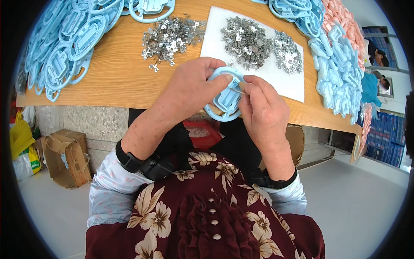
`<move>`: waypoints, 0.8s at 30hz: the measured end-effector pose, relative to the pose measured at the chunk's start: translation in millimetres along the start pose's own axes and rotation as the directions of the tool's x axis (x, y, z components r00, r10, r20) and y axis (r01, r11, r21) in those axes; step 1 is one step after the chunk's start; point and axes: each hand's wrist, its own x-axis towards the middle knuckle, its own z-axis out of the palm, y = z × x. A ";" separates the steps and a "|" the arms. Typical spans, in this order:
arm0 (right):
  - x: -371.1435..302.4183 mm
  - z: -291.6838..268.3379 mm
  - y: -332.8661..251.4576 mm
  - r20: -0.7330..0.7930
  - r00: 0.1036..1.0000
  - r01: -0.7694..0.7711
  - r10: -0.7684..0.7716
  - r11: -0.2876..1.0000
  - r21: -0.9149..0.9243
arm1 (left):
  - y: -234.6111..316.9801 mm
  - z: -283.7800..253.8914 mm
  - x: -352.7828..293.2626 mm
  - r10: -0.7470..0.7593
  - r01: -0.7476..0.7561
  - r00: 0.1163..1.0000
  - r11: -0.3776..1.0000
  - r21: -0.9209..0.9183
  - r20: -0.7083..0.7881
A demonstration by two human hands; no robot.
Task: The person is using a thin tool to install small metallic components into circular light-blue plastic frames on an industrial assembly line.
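Observation:
Near the front edge of the table, my left hand (192, 84) grips a light blue oval plastic housing (223, 113) by its upper left side. The left thumb presses onto the inside of the part, which has a raised rectangular compartment. From the right, my right hand (264, 105) is closed in a pinch at the housing's right side. A thin, shiny sliver (237, 91) sticks out from its fingertips over the compartment; what exactly it is cannot be made out. Beyond my hands lie small metal pieces in a loose heap (172, 38) on the wood.
A white foam sheet (284, 88) bears two more heaps of metal pieces (246, 41). Blue housings (64, 56) are piled at the left; smaller blue parts (338, 69) and pink parts (345, 21) fill the right. A cardboard box (67, 157) stands on the floor, left.

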 end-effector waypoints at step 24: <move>-15.5 -18.0 11.1 0.612 0.648 -0.708 0.454 0.063 0.703 | 5.6 -1.0 -17.8 0.379 -0.393 0.919 0.861 0.323 0.108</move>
